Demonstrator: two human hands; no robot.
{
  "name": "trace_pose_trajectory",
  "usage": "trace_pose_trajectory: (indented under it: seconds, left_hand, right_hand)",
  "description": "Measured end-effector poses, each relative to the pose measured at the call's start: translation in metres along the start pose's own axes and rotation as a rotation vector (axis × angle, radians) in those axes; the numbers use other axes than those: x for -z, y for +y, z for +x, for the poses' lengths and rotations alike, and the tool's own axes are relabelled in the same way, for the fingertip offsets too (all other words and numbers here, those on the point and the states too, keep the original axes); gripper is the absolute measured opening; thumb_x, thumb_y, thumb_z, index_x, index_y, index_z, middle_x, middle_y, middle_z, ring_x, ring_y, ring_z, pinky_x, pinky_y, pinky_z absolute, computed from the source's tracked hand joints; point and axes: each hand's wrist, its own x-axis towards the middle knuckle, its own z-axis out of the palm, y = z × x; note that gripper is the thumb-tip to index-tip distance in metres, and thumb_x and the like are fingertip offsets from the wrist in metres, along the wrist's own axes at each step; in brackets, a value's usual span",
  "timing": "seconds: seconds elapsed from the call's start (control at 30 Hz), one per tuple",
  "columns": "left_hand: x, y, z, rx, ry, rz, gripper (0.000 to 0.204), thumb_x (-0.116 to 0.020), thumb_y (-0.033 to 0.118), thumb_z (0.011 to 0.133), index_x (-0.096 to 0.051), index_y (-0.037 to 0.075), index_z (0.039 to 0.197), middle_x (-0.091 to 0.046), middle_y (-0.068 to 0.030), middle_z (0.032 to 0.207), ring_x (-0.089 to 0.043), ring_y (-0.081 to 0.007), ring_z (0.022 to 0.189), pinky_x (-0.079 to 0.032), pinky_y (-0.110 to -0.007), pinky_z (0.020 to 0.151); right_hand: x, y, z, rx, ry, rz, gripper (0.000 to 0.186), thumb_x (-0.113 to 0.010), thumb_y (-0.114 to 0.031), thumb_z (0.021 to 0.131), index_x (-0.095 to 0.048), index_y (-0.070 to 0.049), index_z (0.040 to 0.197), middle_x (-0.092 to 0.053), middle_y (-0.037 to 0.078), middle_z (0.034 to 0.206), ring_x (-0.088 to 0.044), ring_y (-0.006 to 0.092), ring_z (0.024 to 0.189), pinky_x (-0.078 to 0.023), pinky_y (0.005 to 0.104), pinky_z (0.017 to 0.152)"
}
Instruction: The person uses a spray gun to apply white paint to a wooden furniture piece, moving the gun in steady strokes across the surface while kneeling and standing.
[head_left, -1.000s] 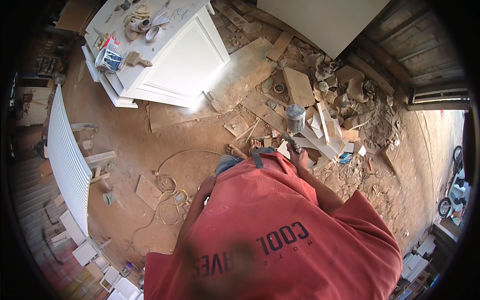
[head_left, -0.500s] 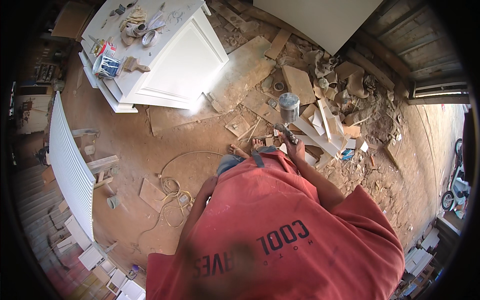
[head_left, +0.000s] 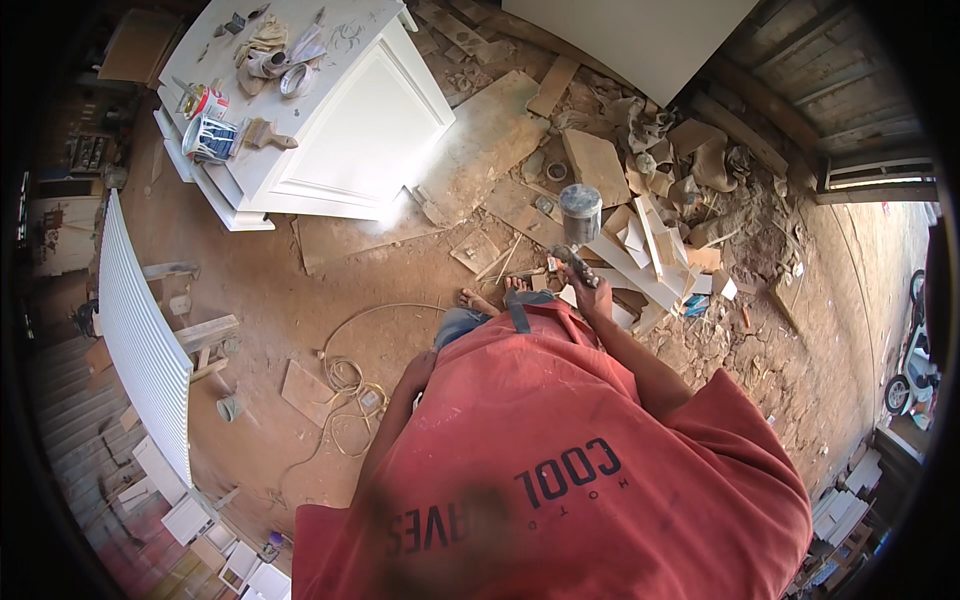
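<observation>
At the far left a white ribbed panel [head_left: 140, 330] rests on trestles; above it, near the left edge of the white cabinet [head_left: 350, 120], stand a paint can [head_left: 208, 138] and a brush [head_left: 262, 135]. A yellowish hose [head_left: 345, 380] coils on the dirt floor. The left hand [head_left: 415, 372] hangs empty and loosely curled at the hip. The right hand [head_left: 592, 295] is closed round the grip of a spray gun [head_left: 578, 235], cup upward, above the wood scraps [head_left: 640, 250]. The gun looks carried, not spraying; the next move calls for aiming it at a surface.
</observation>
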Motion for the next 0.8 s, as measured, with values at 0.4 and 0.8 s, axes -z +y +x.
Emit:
trace_pose_trajectory:
  seconds: [0.4, 0.8]
  left_hand:
    - [-0.007, 0.003, -0.010, -0.027, 0.055, -0.108, 0.057, -0.032, 0.038, 0.102, -0.058, -0.008, 0.125, -0.059, -0.0289, 0.127, -0.055, -0.0398, 0.121, -0.040, -0.042, 0.104]
    - [-0.006, 0.026, -0.020, 0.041, 0.195, -0.075, 0.051, -0.040, 0.039, 0.099, -0.064, -0.003, 0.115, -0.064, -0.0267, 0.117, -0.060, -0.0400, 0.113, -0.044, -0.044, 0.098]
  right_hand:
    - [0.000, -0.002, -0.004, -0.011, -0.063, -0.033, 0.042, -0.067, -0.045, 0.089, -0.072, -0.011, 0.113, -0.074, 0.014, 0.094, -0.071, 0.0255, 0.086, -0.051, 0.0380, 0.078]
    - [-0.005, -0.015, -0.001, 0.108, -0.040, 0.032, 0.045, -0.066, -0.043, 0.092, -0.069, 0.001, 0.101, -0.069, 0.015, 0.080, -0.060, 0.0167, 0.073, -0.049, 0.0371, 0.072]
